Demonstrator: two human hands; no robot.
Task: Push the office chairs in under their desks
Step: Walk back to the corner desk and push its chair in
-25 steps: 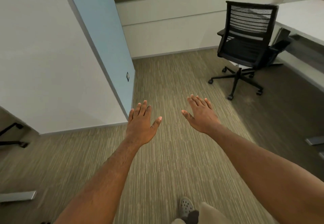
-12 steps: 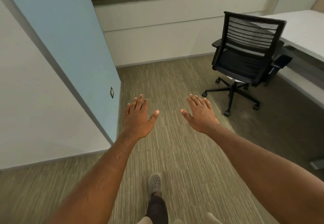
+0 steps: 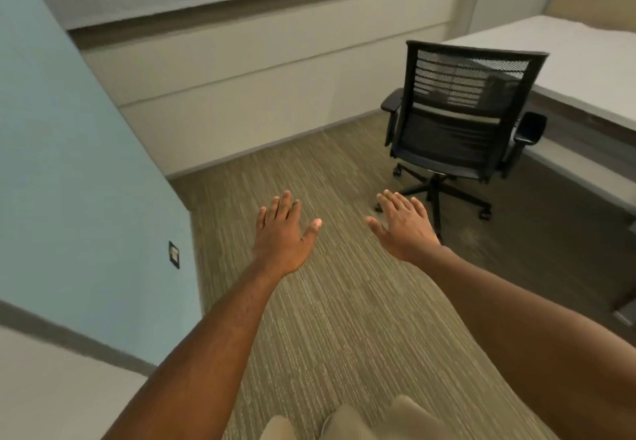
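A black mesh-backed office chair (image 3: 461, 119) on castors stands on the carpet at the upper right, pulled out from a white desk (image 3: 581, 61), its back turned toward me. My left hand (image 3: 284, 233) and my right hand (image 3: 404, 229) are stretched out palm down over the carpet, fingers spread, holding nothing. Both hands are short of the chair; the right one overlaps its wheeled base in the picture without touching it.
A pale blue partition wall (image 3: 79, 178) with a small wall plate (image 3: 173, 253) runs along the left. A cream low wall (image 3: 258, 88) closes off the far side. Striped carpet (image 3: 344, 319) lies between me and the chair. A desk leg foot (image 3: 624, 315) shows at right.
I have walked closer to the chair, which now looks larger and nearer. The blue partition has slid past on the left. Both hands stay open and outstretched.
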